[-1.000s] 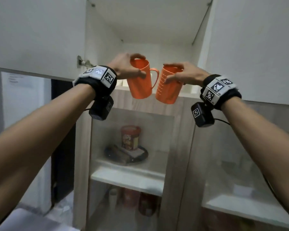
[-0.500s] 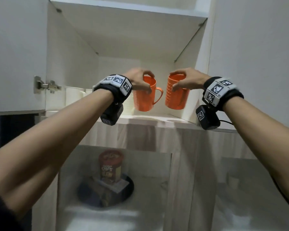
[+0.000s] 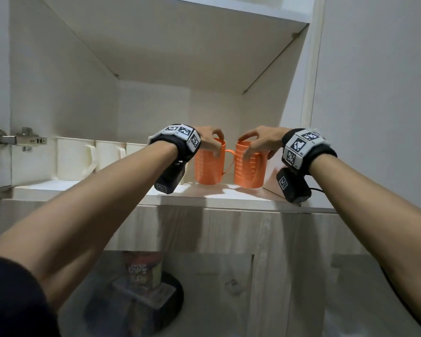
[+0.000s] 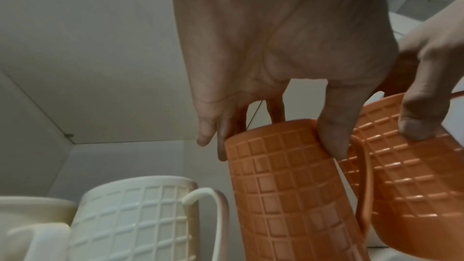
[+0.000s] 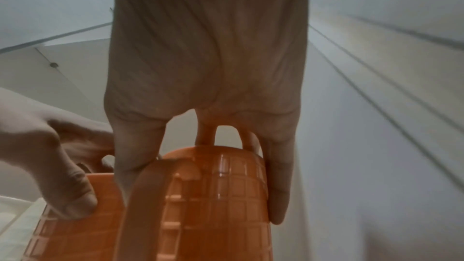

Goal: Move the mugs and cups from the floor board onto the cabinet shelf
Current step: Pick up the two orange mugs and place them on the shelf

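Two orange grid-textured mugs are upright, side by side, low over the white cabinet shelf (image 3: 102, 190); I cannot tell whether their bases touch it. My left hand (image 3: 214, 144) grips the left orange mug (image 3: 208, 167) by its rim from above, its handle pointing right. My right hand (image 3: 250, 147) grips the right orange mug (image 3: 249, 172) the same way. In the left wrist view, the left hand (image 4: 276, 136) pinches the left mug (image 4: 288, 195) beside the right mug (image 4: 414, 186). In the right wrist view, the right hand (image 5: 200, 166) clasps the right mug (image 5: 218, 215).
Several white mugs (image 3: 74, 159) stand in a row on the shelf's left, the nearest white mug (image 4: 135, 221) just left of the orange one. The cabinet's right wall (image 3: 289, 117) is close beside the right mug. A door hinge (image 3: 15, 139) juts out at far left. Glass-fronted shelves lie below.
Both hands carried the orange mugs from in front of the cabinet edge into the shelf opening and lowered them toward the shelf, side by side.
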`<state>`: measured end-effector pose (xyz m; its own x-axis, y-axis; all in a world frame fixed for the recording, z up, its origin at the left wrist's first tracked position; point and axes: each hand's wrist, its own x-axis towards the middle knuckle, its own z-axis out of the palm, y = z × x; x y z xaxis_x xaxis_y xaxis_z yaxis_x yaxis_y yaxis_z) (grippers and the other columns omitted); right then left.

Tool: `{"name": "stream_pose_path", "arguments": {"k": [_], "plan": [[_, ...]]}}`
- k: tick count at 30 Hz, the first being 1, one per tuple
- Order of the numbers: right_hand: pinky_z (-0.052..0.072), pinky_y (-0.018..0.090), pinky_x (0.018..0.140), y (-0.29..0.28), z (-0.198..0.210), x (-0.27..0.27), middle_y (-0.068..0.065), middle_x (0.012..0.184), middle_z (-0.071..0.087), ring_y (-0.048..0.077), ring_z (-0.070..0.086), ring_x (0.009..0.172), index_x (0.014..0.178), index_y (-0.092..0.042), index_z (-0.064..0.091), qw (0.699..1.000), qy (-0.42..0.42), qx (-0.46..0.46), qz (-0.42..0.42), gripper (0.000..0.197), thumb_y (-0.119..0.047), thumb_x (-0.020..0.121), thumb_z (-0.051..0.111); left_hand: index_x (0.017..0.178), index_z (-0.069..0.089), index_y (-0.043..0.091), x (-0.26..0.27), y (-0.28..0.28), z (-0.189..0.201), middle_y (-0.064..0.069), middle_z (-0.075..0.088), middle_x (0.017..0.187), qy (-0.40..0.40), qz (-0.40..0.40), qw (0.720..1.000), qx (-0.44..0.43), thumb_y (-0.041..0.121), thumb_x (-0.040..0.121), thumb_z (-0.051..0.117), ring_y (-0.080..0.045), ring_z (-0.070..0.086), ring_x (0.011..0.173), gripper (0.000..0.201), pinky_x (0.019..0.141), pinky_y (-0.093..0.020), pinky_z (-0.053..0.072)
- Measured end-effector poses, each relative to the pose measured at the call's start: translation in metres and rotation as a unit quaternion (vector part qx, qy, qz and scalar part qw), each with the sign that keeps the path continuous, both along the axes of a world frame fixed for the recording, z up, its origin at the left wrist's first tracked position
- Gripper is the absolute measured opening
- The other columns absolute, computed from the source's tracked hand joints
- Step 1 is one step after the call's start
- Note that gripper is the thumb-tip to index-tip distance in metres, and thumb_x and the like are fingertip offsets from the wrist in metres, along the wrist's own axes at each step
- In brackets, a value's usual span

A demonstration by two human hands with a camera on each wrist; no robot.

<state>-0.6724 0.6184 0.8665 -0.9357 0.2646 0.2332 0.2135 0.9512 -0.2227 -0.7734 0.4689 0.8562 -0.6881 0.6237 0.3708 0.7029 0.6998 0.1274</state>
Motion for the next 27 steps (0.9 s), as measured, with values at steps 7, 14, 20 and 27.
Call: {"name": "stream_pose_path", "arguments": {"k": [7,14,20,27], "plan": [[0.051,0.038,0.093,0.008,-0.014,-0.019,0.007,0.139,0.05,0.026,0.052,0.114,0.143,-0.028,0.043,0.999,-0.034,0.0,-0.005,0.063,-0.026,0.084,0.065,0.133,0.051,0.031,-0.016,0.01,-0.01,-0.003,0.055,0.134,-0.022,-0.003,1.0,-0.011,0.039,0.065,0.065,-0.021,0.051,0.11,0.07,0.082,-0.026,0.037],[0.042,0.025,0.084,0.012,-0.011,-0.018,0.002,0.123,0.064,0.017,0.056,0.098,0.132,-0.025,0.058,0.996,0.0,0.093,-0.007,0.048,-0.03,0.085,0.067,0.136,0.052,0.026,-0.021,0.013,-0.017,-0.002,0.054,0.14,-0.042,-0.002,0.999,-0.024,0.038,0.075,0.062,-0.021,0.05,0.12,0.063,0.091,-0.027,0.038],[0.044,0.01,0.054,0.005,-0.009,-0.026,0.001,0.11,0.063,0.02,0.057,0.094,0.13,-0.021,0.06,0.985,0.018,0.169,-0.025,0.048,-0.023,0.083,0.072,0.132,0.059,0.024,-0.018,-0.007,-0.001,-0.002,0.063,0.122,0.023,-0.005,0.999,-0.024,0.024,0.085,0.065,-0.016,0.054,0.098,0.047,0.079,-0.022,0.036],[0.037,0.02,0.081,0.006,-0.013,-0.046,0.003,0.128,0.062,0.022,0.057,0.116,0.13,-0.026,0.06,0.989,0.026,0.147,-0.017,0.048,-0.023,0.083,0.071,0.111,0.071,0.011,-0.034,-0.013,-0.01,-0.008,0.067,0.09,0.068,0.039,0.994,-0.073,0.023,0.085,0.063,-0.02,0.056,0.081,0.029,0.073,-0.025,0.043]]}}
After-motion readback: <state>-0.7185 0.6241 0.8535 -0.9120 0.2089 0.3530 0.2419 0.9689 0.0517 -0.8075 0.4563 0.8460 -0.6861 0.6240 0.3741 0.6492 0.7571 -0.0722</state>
